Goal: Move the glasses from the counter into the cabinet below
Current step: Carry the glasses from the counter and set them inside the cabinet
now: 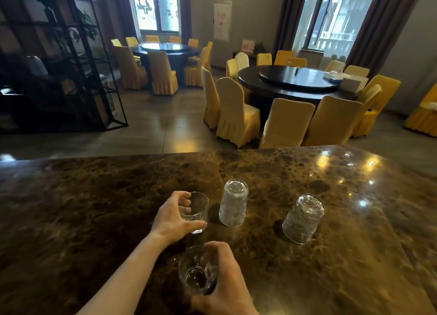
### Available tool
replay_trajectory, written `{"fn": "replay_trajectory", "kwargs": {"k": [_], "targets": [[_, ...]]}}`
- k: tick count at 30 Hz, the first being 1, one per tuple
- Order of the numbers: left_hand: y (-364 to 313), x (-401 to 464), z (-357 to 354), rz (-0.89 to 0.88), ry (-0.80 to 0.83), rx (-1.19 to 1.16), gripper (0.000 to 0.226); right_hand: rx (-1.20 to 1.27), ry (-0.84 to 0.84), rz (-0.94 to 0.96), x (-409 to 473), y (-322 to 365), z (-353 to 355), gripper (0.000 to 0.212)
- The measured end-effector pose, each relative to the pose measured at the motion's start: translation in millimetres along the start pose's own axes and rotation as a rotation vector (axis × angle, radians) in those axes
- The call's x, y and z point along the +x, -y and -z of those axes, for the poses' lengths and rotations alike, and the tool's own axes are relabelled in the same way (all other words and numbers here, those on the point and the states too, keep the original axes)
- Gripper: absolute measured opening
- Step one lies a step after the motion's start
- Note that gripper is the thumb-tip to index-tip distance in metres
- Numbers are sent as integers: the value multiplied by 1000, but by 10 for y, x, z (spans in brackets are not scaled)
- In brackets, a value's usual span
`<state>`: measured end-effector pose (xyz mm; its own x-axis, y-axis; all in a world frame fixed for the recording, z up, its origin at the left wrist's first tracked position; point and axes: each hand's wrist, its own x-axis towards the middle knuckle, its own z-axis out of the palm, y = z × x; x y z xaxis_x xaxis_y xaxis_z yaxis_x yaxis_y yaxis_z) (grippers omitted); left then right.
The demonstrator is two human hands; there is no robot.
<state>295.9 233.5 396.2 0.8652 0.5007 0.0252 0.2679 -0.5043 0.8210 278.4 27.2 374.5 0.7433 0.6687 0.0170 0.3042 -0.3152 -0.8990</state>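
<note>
On the marble counter (pixel 94 208), the left hand (pixel 173 216) grips a short glass (pixel 195 212); the right hand (pixel 224 284) clasps another glass (pixel 197 269) near the near edge. Two upturned glasses (pixel 233 206) (pixel 303 217) stand mid-counter, bare surface around them.

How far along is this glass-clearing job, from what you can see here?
Nothing visibly done: the cabinet is out of view, so any glasses already stored can't be seen. In hand: the left hand grips a short tumbler, and the right hand holds a glass nearer the camera. Left: two upside-down glasses, one in the middle and one to the right, stand untouched on the marble counter.
</note>
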Motion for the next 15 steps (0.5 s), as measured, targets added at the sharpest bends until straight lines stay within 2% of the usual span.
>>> {"fn": "replay_trajectory", "kwargs": {"k": [8,15], "targets": [[65,53,-108,-50,36,149,93,-91,-16,-12,4,-112,-61,90],[87,59,-193,-53,84,180,92,-115,-6,-2,59,-164,-45,93]]}}
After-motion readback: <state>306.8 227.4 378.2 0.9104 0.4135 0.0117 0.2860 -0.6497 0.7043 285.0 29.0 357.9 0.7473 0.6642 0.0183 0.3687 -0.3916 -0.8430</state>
